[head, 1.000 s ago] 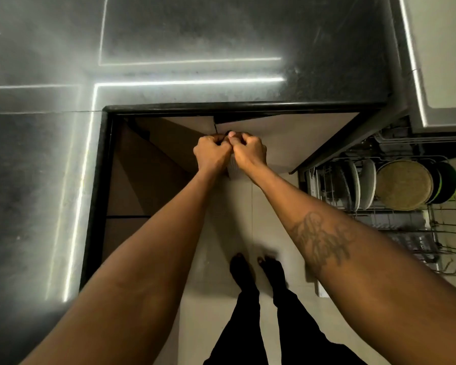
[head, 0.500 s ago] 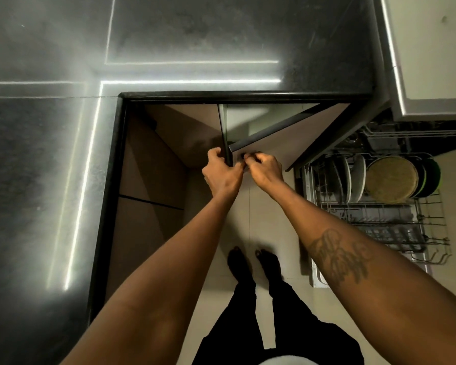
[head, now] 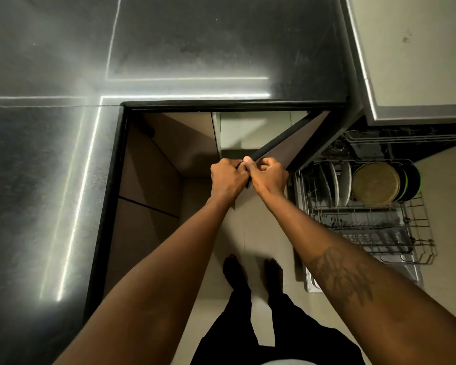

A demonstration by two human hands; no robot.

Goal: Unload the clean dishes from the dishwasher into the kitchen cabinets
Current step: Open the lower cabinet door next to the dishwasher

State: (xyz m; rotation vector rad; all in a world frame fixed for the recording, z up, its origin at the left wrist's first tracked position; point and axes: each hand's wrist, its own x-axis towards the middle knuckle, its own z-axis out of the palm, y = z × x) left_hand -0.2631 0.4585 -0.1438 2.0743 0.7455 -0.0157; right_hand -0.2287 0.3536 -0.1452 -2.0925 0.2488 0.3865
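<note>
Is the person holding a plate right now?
No, the left hand and right hand both grip the edge of the cabinet door, while the plates stand in the dishwasher rack.

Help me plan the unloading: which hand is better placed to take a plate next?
Right, probably. The right hand grips the door edge just beside the rack, where the plates stand; the left hand would have to cross the right arm.
</note>
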